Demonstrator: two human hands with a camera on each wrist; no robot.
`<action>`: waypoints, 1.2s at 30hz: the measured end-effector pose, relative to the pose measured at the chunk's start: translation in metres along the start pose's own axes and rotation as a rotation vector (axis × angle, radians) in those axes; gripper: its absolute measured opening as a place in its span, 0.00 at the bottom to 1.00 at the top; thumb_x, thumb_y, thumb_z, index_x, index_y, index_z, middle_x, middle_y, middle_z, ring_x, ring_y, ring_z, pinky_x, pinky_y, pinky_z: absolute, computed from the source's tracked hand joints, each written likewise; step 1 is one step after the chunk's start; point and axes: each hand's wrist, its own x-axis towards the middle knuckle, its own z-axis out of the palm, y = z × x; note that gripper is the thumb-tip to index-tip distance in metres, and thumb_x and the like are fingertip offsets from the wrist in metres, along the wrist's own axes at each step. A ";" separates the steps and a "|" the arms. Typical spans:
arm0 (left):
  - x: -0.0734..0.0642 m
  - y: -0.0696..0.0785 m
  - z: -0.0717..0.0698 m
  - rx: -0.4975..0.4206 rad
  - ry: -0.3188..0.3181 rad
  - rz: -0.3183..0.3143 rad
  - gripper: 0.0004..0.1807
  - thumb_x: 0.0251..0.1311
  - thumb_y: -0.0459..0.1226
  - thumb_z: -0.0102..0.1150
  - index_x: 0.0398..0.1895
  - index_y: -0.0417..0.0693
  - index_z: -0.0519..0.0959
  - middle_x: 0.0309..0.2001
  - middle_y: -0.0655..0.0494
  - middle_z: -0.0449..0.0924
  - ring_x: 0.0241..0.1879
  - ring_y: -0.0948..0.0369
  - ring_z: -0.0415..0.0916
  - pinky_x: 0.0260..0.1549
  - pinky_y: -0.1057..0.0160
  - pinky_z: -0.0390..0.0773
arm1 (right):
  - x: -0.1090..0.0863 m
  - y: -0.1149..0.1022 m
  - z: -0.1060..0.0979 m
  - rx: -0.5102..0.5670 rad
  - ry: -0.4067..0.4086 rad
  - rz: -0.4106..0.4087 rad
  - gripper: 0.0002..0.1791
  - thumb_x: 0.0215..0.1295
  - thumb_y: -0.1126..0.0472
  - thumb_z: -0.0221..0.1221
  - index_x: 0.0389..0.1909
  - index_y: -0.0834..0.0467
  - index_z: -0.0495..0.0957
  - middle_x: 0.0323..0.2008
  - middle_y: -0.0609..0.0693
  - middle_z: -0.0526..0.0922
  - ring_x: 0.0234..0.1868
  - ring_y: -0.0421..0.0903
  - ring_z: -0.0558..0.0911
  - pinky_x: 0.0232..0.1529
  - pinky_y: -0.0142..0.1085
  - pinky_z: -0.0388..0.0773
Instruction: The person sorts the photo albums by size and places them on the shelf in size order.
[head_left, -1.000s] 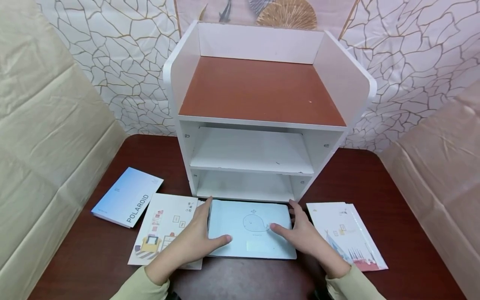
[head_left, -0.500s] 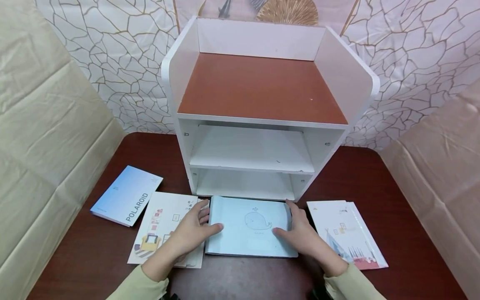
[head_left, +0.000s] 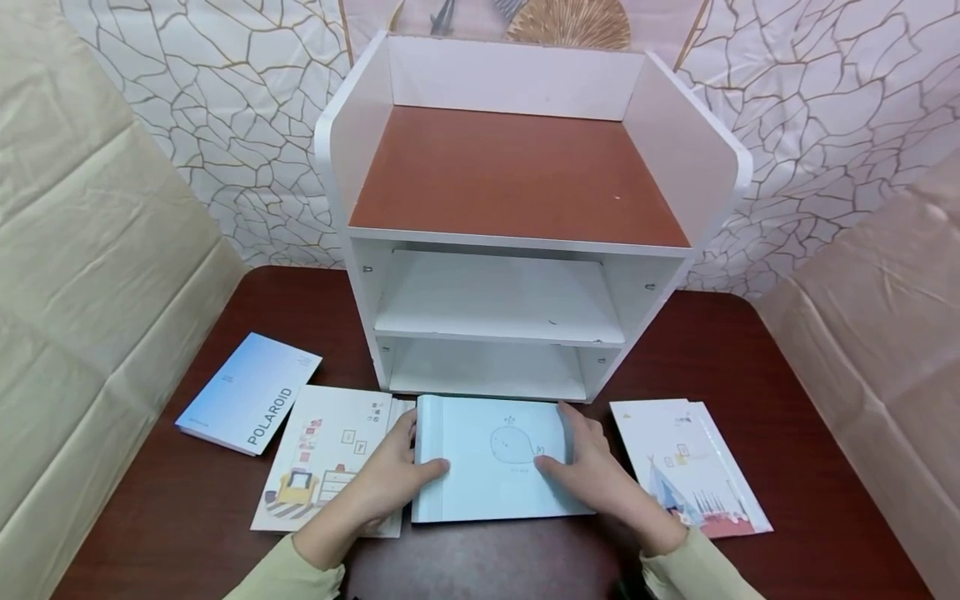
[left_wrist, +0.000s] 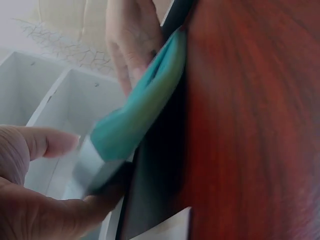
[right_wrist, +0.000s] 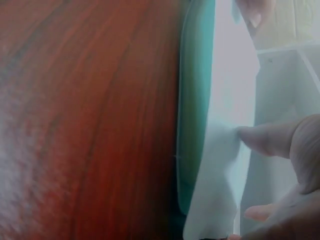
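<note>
A light blue book [head_left: 487, 487] with a whale drawn on its cover lies crosswise between my hands, in front of the shelf unit. My left hand [head_left: 392, 477] grips its left end, thumb over the cover and fingers at the edge. At the right end my right hand [head_left: 596, 475] holds it, thumb on the cover beside the whale's tail. In the left wrist view the book's teal pages side [left_wrist: 142, 110] shows above a dark shadow, its near end raised off the table. The right wrist view has the pale cover [right_wrist: 227, 120] bowing slightly under the thumb.
A white shelf unit [head_left: 502, 237] with a brown top stands behind the book. On the left lie a blue POLAROID book [head_left: 251, 392] and white illustrated booklets [head_left: 322, 454]; more white booklets [head_left: 686, 467] lie right. Fabric walls [head_left: 112, 333] enclose the dark red table [head_left: 810, 475].
Both hands have closed in on the book's ends, and my left fingers have moved to its left edge. The book's left end has come up and its position has shifted slightly.
</note>
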 end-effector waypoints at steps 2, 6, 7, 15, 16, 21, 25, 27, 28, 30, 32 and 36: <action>-0.001 -0.002 0.003 0.043 0.034 0.017 0.45 0.59 0.29 0.61 0.73 0.36 0.44 0.65 0.31 0.60 0.55 0.46 0.72 0.46 0.52 0.79 | 0.000 0.000 0.001 0.008 0.001 -0.002 0.46 0.62 0.53 0.64 0.74 0.60 0.49 0.67 0.71 0.52 0.68 0.64 0.54 0.63 0.60 0.58; -0.003 -0.004 0.008 0.134 0.106 0.043 0.44 0.60 0.33 0.63 0.73 0.40 0.47 0.63 0.36 0.64 0.59 0.49 0.68 0.54 0.49 0.72 | 0.000 0.000 0.003 0.026 0.005 -0.014 0.46 0.64 0.51 0.63 0.74 0.60 0.48 0.69 0.68 0.53 0.70 0.61 0.54 0.65 0.58 0.56; -0.003 -0.004 0.009 0.136 0.115 0.050 0.43 0.61 0.34 0.63 0.73 0.42 0.48 0.63 0.38 0.65 0.58 0.49 0.68 0.54 0.49 0.71 | 0.000 0.000 0.003 0.030 0.008 -0.019 0.46 0.64 0.50 0.62 0.74 0.60 0.48 0.69 0.68 0.53 0.70 0.61 0.54 0.65 0.58 0.56; -0.010 0.006 0.012 -0.024 0.177 0.094 0.27 0.65 0.31 0.56 0.66 0.47 0.63 0.54 0.43 0.76 0.47 0.53 0.78 0.41 0.57 0.81 | -0.004 0.002 0.001 0.183 0.137 -0.120 0.40 0.66 0.58 0.62 0.72 0.65 0.52 0.61 0.63 0.66 0.57 0.55 0.69 0.54 0.49 0.71; -0.011 0.007 0.011 -0.041 0.182 0.102 0.26 0.65 0.31 0.56 0.66 0.48 0.64 0.53 0.44 0.77 0.46 0.54 0.79 0.41 0.58 0.81 | -0.004 0.002 0.001 0.215 0.154 -0.127 0.40 0.66 0.60 0.62 0.72 0.65 0.52 0.60 0.63 0.67 0.56 0.54 0.70 0.52 0.46 0.71; -0.016 0.015 0.010 -0.079 0.182 0.159 0.27 0.64 0.29 0.56 0.66 0.48 0.65 0.51 0.43 0.78 0.45 0.53 0.80 0.40 0.59 0.81 | -0.005 0.000 0.001 0.396 0.166 -0.107 0.43 0.68 0.59 0.60 0.73 0.64 0.45 0.59 0.62 0.70 0.55 0.52 0.72 0.51 0.36 0.72; -0.017 0.020 0.006 -0.132 0.180 0.194 0.26 0.64 0.28 0.57 0.65 0.48 0.66 0.52 0.43 0.78 0.46 0.52 0.80 0.40 0.57 0.82 | -0.006 0.000 0.002 0.526 0.129 -0.055 0.42 0.69 0.57 0.59 0.73 0.63 0.45 0.58 0.63 0.73 0.55 0.53 0.75 0.49 0.34 0.75; -0.018 0.021 0.004 -0.169 0.182 0.211 0.26 0.64 0.27 0.57 0.64 0.48 0.66 0.52 0.42 0.78 0.46 0.52 0.80 0.40 0.57 0.82 | -0.006 0.000 0.002 0.570 0.118 -0.028 0.37 0.69 0.57 0.59 0.71 0.62 0.51 0.57 0.62 0.75 0.54 0.52 0.77 0.47 0.36 0.77; -0.018 0.021 0.003 -0.197 0.181 0.218 0.26 0.64 0.27 0.56 0.64 0.48 0.66 0.53 0.42 0.77 0.46 0.52 0.80 0.40 0.56 0.82 | -0.006 0.000 0.003 0.593 0.116 -0.016 0.34 0.69 0.57 0.60 0.69 0.61 0.55 0.56 0.62 0.76 0.52 0.52 0.79 0.45 0.37 0.79; -0.019 0.022 0.002 -0.243 0.182 0.234 0.25 0.65 0.27 0.56 0.64 0.48 0.66 0.53 0.41 0.77 0.45 0.51 0.80 0.39 0.54 0.82 | -0.007 0.000 0.003 0.618 0.109 0.004 0.28 0.68 0.57 0.60 0.64 0.61 0.62 0.54 0.62 0.78 0.48 0.51 0.82 0.42 0.38 0.80; -0.019 0.022 0.000 -0.280 0.187 0.253 0.24 0.65 0.28 0.56 0.63 0.47 0.67 0.52 0.40 0.77 0.45 0.50 0.81 0.39 0.52 0.82 | -0.008 0.000 0.002 0.631 0.094 0.011 0.25 0.67 0.56 0.61 0.60 0.61 0.68 0.50 0.60 0.81 0.44 0.49 0.84 0.40 0.38 0.82; -0.020 0.023 -0.001 -0.325 0.200 0.275 0.23 0.64 0.29 0.57 0.62 0.45 0.67 0.51 0.38 0.77 0.44 0.49 0.81 0.38 0.50 0.82 | -0.010 -0.001 0.001 0.630 0.042 -0.036 0.22 0.68 0.56 0.60 0.57 0.64 0.71 0.44 0.60 0.84 0.41 0.47 0.85 0.40 0.36 0.82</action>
